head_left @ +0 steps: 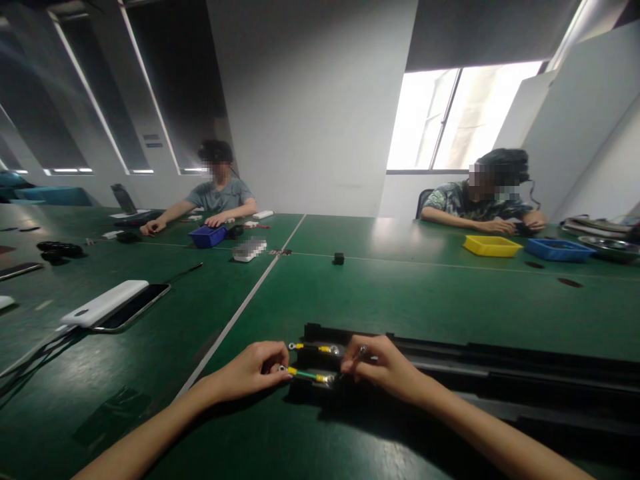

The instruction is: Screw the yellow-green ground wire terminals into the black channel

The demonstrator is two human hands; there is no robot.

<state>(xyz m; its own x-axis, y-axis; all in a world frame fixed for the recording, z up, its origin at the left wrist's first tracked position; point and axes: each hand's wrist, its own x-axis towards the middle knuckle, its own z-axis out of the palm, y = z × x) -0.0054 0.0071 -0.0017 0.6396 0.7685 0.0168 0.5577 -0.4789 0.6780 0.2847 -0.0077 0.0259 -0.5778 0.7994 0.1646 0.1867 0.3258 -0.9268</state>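
Note:
My left hand pinches the left ring terminal of a short green wire with yellow sleeves at its ends. The wire's right end rests at a long black channel-shaped housing. Behind it lies a similar black wire, its right lug on the housing and its left ring sticking out free. My right hand is closed beside the right ends of both wires. A small shiny metal piece shows between its fingers, too small to name.
Left of my arms, a white power bank and a phone lie with cables. A small black block stands ahead. Two people sit across the green table, near a dark blue bin, a yellow bin and a blue bin.

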